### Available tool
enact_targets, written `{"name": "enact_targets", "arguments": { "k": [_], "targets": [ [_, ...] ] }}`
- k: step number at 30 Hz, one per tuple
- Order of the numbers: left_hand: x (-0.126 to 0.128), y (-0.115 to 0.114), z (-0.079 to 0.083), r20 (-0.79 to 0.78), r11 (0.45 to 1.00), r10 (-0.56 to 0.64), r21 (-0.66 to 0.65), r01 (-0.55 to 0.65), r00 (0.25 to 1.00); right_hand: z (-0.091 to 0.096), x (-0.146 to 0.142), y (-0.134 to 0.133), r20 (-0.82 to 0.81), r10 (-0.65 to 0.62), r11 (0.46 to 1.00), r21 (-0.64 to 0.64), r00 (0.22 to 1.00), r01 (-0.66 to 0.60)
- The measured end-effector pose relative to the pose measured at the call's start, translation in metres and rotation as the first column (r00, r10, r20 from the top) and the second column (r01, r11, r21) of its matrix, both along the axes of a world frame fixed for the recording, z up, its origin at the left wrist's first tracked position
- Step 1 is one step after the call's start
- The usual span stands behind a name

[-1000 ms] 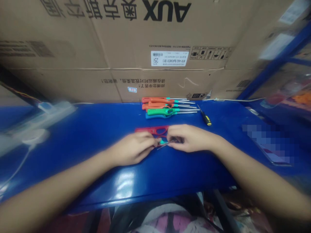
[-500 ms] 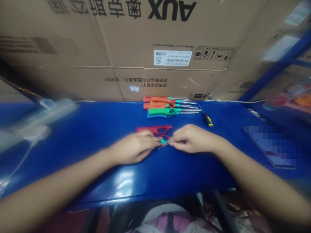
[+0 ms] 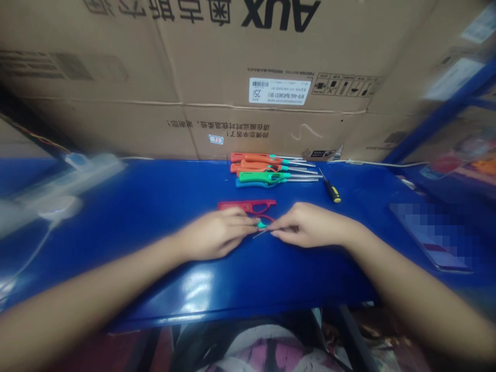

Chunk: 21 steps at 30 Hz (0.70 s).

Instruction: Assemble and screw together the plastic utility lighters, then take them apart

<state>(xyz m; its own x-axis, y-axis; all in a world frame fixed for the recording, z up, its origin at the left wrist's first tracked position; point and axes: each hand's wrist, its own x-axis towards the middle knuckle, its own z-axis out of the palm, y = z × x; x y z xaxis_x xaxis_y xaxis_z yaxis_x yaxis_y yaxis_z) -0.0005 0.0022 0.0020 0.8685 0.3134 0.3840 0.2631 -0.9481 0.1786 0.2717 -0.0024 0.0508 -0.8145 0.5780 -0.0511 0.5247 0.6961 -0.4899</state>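
My left hand point(image 3: 219, 233) is closed over a red lighter part, whose curved guard and teal trigger point(image 3: 262, 225) show past the fingertips; the rest is hidden under the hand. My right hand point(image 3: 313, 225) pinches a thin metal rod or wire point(image 3: 260, 233) just beside the trigger. Just beyond both hands lies a red lighter shell half point(image 3: 232, 205) with a loop at its right end.
Several gas lighters with long metal tips lie in a row, a green lighter point(image 3: 251, 177) nearest. Right of them is a yellow-black screwdriver point(image 3: 332, 191). A phone point(image 3: 437, 253) lies far right, a white power strip point(image 3: 96, 173) left. A large cardboard box point(image 3: 135, 124) walls the back.
The view has shifted slightly. Both hands keep nearly the same place and hold, with the right hand a touch lower.
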Motion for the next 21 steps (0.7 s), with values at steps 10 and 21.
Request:
{"name": "enact_targets", "arguments": {
  "k": [10,21],
  "targets": [
    [0.0,0.0,-0.001,-0.025,0.997,0.037,-0.06,-0.039,0.999,-0.002,0.04,0.044,-0.265,-0.458,0.782,0.334,0.848,0.526],
    [0.002,-0.004,-0.002,0.027,0.987,0.145,-0.073,-0.143,0.989,-0.027,0.172,0.142,0.054,-0.982,0.187,0.469,0.183,0.863]
  ]
}}
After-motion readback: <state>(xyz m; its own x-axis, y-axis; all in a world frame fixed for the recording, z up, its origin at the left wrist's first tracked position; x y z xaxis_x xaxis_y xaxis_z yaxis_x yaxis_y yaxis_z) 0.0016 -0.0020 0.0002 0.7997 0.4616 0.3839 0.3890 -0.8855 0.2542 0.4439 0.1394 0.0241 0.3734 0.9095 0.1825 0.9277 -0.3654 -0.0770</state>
